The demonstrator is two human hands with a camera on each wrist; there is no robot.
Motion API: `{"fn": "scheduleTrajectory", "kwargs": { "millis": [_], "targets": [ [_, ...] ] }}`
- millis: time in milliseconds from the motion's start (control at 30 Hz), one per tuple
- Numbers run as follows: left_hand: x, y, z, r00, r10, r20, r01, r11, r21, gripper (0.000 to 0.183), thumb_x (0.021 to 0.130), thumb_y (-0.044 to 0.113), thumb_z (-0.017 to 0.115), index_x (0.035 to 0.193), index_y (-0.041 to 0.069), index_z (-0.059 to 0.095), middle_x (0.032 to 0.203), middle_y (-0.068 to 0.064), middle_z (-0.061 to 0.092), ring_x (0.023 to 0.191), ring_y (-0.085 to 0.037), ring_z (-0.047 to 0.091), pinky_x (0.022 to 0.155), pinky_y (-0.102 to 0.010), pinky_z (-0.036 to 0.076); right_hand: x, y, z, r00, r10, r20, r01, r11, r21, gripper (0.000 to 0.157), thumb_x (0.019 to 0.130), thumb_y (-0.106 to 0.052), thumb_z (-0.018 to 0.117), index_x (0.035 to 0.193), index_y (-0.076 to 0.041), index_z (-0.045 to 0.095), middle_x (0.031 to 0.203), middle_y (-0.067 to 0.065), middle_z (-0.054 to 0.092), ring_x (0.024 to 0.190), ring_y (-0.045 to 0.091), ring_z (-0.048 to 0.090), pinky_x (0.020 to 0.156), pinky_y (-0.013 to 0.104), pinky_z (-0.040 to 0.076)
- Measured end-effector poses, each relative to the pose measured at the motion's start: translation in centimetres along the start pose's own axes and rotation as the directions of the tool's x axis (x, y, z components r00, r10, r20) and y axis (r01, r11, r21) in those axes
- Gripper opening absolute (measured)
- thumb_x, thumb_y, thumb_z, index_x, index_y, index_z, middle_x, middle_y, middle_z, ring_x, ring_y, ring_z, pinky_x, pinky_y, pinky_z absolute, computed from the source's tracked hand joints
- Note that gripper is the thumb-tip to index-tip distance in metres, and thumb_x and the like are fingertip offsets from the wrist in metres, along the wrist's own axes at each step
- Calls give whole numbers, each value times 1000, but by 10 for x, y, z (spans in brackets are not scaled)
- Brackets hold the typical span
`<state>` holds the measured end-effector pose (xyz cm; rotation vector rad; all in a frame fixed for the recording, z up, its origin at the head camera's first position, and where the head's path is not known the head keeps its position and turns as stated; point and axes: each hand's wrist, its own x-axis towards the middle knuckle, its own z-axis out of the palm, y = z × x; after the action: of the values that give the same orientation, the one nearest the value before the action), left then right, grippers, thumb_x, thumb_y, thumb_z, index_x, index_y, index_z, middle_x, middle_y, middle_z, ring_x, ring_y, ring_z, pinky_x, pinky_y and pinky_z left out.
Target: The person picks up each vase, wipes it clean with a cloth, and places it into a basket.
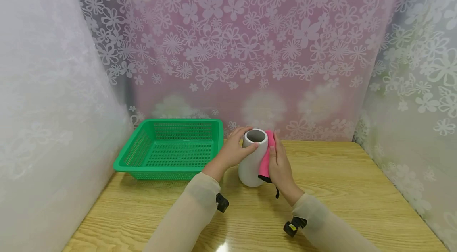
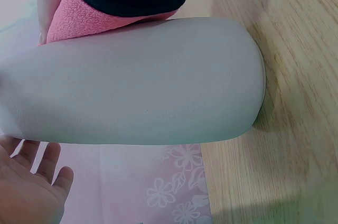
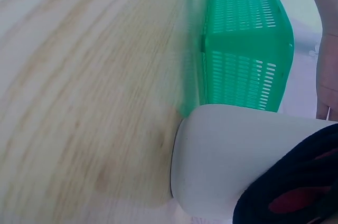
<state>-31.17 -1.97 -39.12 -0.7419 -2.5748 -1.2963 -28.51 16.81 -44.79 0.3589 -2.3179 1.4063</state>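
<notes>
A white vase (image 1: pixel 250 170) with a round open mouth stands upright on the table. My left hand (image 1: pixel 233 151) grips it near the top, thumb across the front and fingers around the far left side. Against the vase's right side, my right hand (image 1: pixel 281 168) holds a pink terry-like cloth sleeve or pouch (image 1: pixel 265 161) with a black rim and a short black cord. The left wrist view shows its black cuff (image 2: pixel 132 2) gaping, lying along the smooth vase wall (image 2: pixel 148 81). In the right wrist view the cuff partly covers the vase (image 3: pixel 222 150).
A green plastic basket (image 1: pixel 168 169) with slotted walls stands to the left, near my left forearm. The wood-grain table (image 1: pixel 328 192) ends at a flower-patterned curtain (image 1: pixel 250 45) behind, with similar sheets on both sides. Small black wrist cameras sit on both sleeves.
</notes>
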Motion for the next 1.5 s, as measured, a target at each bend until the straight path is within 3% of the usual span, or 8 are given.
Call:
{"fn": "scheduleTrajectory", "kwargs": {
  "millis": [433, 800, 1067, 1300, 1500],
  "targets": [
    [0, -1, 0, 1000, 2, 1, -2, 1000, -2, 64, 95, 45, 67, 150, 21, 47, 152, -2, 45, 143, -23, 35, 111, -53, 37, -5, 11, 2, 996, 69, 55, -67, 997, -28, 58, 111, -37, 25, 162, -12, 13, 162, 19, 23, 147, 39, 24, 116, 60, 22],
    [1, -1, 0, 1000, 5, 1, -5, 1000, -9, 66, 95, 46, 66, 150, 17, 47, 152, -3, 45, 143, -25, 35, 111, -55, 36, -12, 24, 5, 971, 197, 136, -192, 980, -50, 60, 111, -37, 23, 161, -5, 13, 163, 21, 20, 150, 38, 17, 119, 56, 14],
    [1, -1, 0, 1000, 11, -5, -11, 1000, -3, 66, 95, 45, 67, 150, 15, 47, 152, -4, 45, 144, -25, 36, 112, -55, 35, -11, 32, 7, 962, 226, 150, -210, 971, -114, 58, 112, -32, 25, 158, 1, 18, 160, 26, 24, 148, 41, 21, 119, 57, 16],
    [0, -1, 0, 1000, 3, 0, -3, 1000, -3, 65, 95, 47, 65, 151, 18, 46, 153, -4, 43, 145, -25, 34, 112, -56, 35, -10, 33, 3, 922, 325, 209, -287, 939, -190, 55, 112, -27, 26, 157, 4, 21, 159, 29, 24, 147, 45, 21, 118, 58, 16],
    [-1, -1, 0, 1000, 5, 6, -5, 1000, -1, 65, 96, 46, 65, 151, 18, 45, 154, -3, 42, 145, -25, 34, 111, -55, 35, -8, 31, 1, 899, 358, 252, -312, 928, -206, 56, 112, -28, 26, 157, 5, 20, 158, 30, 24, 146, 46, 20, 117, 59, 16]
  ]
}}
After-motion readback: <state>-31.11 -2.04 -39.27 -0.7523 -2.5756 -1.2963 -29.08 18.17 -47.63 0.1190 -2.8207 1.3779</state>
